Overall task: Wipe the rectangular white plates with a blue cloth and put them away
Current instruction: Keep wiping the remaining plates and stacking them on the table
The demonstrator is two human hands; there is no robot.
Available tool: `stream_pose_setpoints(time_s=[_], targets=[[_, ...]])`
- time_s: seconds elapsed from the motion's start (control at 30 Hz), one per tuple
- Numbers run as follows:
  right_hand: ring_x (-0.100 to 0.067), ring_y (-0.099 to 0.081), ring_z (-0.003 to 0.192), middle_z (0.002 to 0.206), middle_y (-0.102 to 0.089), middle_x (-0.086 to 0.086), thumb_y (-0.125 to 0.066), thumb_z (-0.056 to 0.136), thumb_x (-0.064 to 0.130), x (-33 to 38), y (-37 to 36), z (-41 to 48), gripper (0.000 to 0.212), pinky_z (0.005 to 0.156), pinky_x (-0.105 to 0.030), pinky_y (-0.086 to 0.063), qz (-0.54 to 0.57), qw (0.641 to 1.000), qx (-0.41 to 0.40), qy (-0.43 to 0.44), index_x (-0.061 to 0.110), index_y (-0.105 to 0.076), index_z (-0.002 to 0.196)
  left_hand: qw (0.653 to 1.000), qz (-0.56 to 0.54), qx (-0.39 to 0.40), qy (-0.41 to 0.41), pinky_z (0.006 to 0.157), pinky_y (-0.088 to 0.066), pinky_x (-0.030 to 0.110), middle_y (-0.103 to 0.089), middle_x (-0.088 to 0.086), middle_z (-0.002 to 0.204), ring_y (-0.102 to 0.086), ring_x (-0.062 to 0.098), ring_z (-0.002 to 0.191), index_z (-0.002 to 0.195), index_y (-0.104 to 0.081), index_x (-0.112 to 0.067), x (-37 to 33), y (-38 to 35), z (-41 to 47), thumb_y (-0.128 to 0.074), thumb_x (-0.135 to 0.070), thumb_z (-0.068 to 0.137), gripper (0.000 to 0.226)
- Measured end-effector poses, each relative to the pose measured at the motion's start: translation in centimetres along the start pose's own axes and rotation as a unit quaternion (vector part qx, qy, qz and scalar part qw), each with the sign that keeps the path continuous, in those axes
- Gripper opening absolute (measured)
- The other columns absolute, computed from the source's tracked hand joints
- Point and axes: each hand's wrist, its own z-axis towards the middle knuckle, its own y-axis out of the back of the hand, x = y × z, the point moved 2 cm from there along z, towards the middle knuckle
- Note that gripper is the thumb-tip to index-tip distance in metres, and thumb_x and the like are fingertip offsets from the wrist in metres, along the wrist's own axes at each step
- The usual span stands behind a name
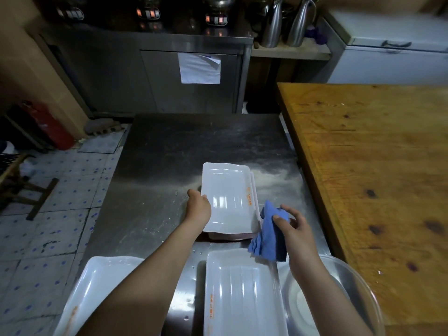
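Two hands — left hand (198, 205) gripping the glossy rectangular plate (230, 190), right hand (295, 230) clutching crumpled blue cloth (269, 241).

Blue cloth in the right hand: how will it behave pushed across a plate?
Likely floppy: the blue cloth droops in folds below the right hand pinching it. Probably light, since thumb and fingers carry it. It may bunch rather than slide flat on the top plate, which the left hand holds by its edge.
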Motion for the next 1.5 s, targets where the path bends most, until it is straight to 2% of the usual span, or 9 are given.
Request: stream_pose_setpoints(time_s=[0.1,0.23,0.37,0.53,0.6,0.83,0.97,1.13,1.5], targets=[[-0.016,-0.060,0.078,0.089,-0.063,-0.002,-0.063,0.088,0.022,1.6,0.7,-0.7,0.018,0.071,-0.034,-0.046,0.027,0.999,-0.004,0.026,0.036,-0.061,0.099,0.999,-0.049,-0.002,0.003,0.058,-0.033,0.027,-0.044,0.004,0.088,-0.042,0.023,0.078,0.098,-0.030,-0.010,-0.6,0.6,-1.5,-0.033,-0.015,0.095,0.007],[-0.003,-0.065,0.070,0.092,-0.065,0.002,-0.062,0.089,0.013,4.7,1.5,-2.1,0.028,0.063,-0.025,-0.051,0.050,0.993,0.039,0.099,0.041,-0.062,0.096,0.992,-0.114,0.049,-0.024,0.086,-0.050,0.040,-0.059,0.006,0.108,-0.058,0.028,0.097,0.116,-0.045,-0.010,-1.8,1.3,-4.1,-0.039,-0.035,0.097,0.032],[-0.003,-0.066,0.078,0.102,-0.064,0.005,-0.064,0.087,0.009,7.6,0.7,-4.3,0.039,0.062,-0.020,-0.055,0.029,0.978,0.107,0.178,0.045,-0.059,0.100,0.974,-0.202,0.097,-0.021,0.052,-0.051,0.020,-0.067,-0.003,0.083,-0.064,0.014,0.073,0.098,-0.057,-0.018,-2.6,1.7,-7.1,-0.037,-0.039,0.099,0.029],[-0.017,-0.062,0.100,0.115,-0.060,-0.002,-0.062,0.087,0.006,8.5,-1.8,-6.8,0.038,0.076,-0.026,-0.055,-0.015,0.965,0.191,0.178,0.038,-0.056,0.107,0.955,-0.266,0.130,0.003,0.082,-0.053,0.036,-0.067,0.008,0.087,-0.066,0.026,0.084,0.092,-0.058,-0.013,-2.8,1.5,-11.4,-0.034,-0.041,0.099,0.038],[-0.015,-0.060,0.096,0.117,-0.059,-0.001,-0.062,0.087,0.008,8.3,-2.0,-7.7,0.039,0.077,-0.021,-0.051,-0.121,0.955,0.170,0.209,0.032,-0.053,0.116,0.946,-0.294,0.136,0.005,0.063,-0.054,0.026,-0.070,0.000,0.066,-0.068,0.013,0.063,0.084,-0.059,-0.014,-2.7,1.5,-12.9,-0.034,-0.041,0.099,0.039],[-0.025,-0.019,0.140,0.154,-0.023,-0.005,-0.036,0.097,0.034,7.6,-0.2,-10.5,0.048,0.109,-0.042,-0.019,-0.614,0.693,-0.015,0.378,0.023,-0.036,0.143,0.916,-0.361,0.174,0.031,0.047,-0.054,0.024,-0.074,0.000,0.071,-0.071,0.016,0.061,0.102,-0.063,-0.016,-2.3,2.2,-17.3,-0.038,-0.043,0.098,0.037],[-0.011,0.006,0.146,0.160,0.000,0.004,-0.016,0.101,0.036,6.3,0.1,-11.8,0.054,0.113,-0.042,0.015,-0.606,0.694,0.097,0.377,0.021,-0.007,0.152,0.931,-0.334,0.144,-0.010,0.035,-0.044,0.013,-0.066,-0.006,0.059,-0.062,0.003,0.042,0.097,-0.062,-0.015,-2.7,2.8,-19.3,-0.038,-0.041,0.098,0.036],[-0.003,0.021,0.141,0.158,0.013,0.012,-0.012,0.100,0.036,6.0,-0.8,-12.5,0.055,0.107,-0.033,0.024,-0.561,0.702,0.168,0.405,0.029,0.008,0.150,0.946,-0.301,0.116,-0.024,0.037,-0.043,0.008,-0.063,-0.013,0.062,-0.061,-0.001,0.053,0.102,-0.061,-0.024,-3.0,2.5,-21.0,-0.026,-0.055,0.095,0.047],[-0.020,0.017,0.145,0.160,0.009,0.000,-0.011,0.101,0.035,9.5,-0.4,-8.2,0.055,0.114,-0.047,0.013,-0.652,0.678,-0.014,0.338,0.017,0.003,0.151,0.962,-0.254,0.078,-0.057,0.034,-0.039,0.010,-0.065,-0.009,0.061,-0.060,-0.001,0.041,0.089,-0.060,-0.020,-2.4,3.7,-22.1,-0.034,-0.045,0.098,0.037]])
